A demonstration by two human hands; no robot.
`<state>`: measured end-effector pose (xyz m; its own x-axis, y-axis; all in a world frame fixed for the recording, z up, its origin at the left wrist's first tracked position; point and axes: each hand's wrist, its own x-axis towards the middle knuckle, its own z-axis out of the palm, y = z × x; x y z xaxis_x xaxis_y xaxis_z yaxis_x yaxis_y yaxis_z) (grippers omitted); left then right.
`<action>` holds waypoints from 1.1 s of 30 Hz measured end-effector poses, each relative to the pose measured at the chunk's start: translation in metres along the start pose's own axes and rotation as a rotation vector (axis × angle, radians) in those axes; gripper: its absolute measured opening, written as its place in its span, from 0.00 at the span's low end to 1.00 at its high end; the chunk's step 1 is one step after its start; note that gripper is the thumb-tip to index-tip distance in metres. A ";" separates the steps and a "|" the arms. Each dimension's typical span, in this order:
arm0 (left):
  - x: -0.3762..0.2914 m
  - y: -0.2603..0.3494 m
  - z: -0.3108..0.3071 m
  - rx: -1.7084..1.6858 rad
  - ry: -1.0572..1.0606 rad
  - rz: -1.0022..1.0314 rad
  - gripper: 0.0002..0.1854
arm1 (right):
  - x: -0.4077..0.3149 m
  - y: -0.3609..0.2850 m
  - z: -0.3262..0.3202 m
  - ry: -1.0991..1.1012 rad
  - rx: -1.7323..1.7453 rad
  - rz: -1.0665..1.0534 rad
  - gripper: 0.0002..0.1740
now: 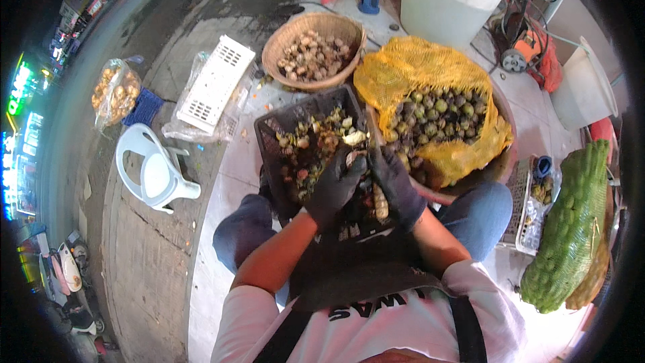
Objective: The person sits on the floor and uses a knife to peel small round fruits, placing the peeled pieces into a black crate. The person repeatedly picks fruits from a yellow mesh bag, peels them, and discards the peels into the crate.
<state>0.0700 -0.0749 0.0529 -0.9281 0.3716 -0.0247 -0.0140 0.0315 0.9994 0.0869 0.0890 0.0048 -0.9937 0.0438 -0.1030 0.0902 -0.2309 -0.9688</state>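
My left hand (336, 186), in a black glove, is closed on a small pale brown piece (351, 158), partly hidden by the fingers. My right hand (398, 181), also gloved, is close beside it. A tan, ridged handle (380, 202) sticks out below its palm, and what it belongs to is hidden. Both hands are above a black plastic crate (267, 131) holding husk scraps and pieces. Right of the crate, a yellow mesh bag (418, 60) lies open in a wide tub (505, 154), showing round green and dark fruits (441, 106).
Beyond the crate stands a woven basket (272, 55) of brown nut-like pieces. At left are a white perforated basket (216, 85), a small white plastic chair (156, 171) and a clear bag (116, 93). A filled green mesh sack (569, 227) lies right; a large white bin (443, 5) stands behind.
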 end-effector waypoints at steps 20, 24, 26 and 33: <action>-0.005 0.024 -0.002 0.602 0.176 0.508 0.20 | -0.012 -0.043 0.017 -0.036 0.027 0.054 0.09; -0.002 0.022 -0.009 0.672 -0.085 0.461 0.27 | -0.012 -0.042 0.010 -0.057 0.002 0.044 0.10; -0.002 0.017 -0.011 0.653 -0.096 0.495 0.28 | -0.012 -0.043 0.008 -0.074 -0.150 0.013 0.11; -0.003 -0.002 -0.001 0.474 0.039 0.519 0.15 | -0.022 -0.043 0.013 -0.073 -0.049 -0.052 0.11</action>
<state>0.0725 -0.0767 0.0507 -0.7836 0.4149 0.4624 0.5900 0.2638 0.7631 0.1039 0.0858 0.0520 -0.9992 -0.0166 -0.0376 0.0400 -0.1822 -0.9824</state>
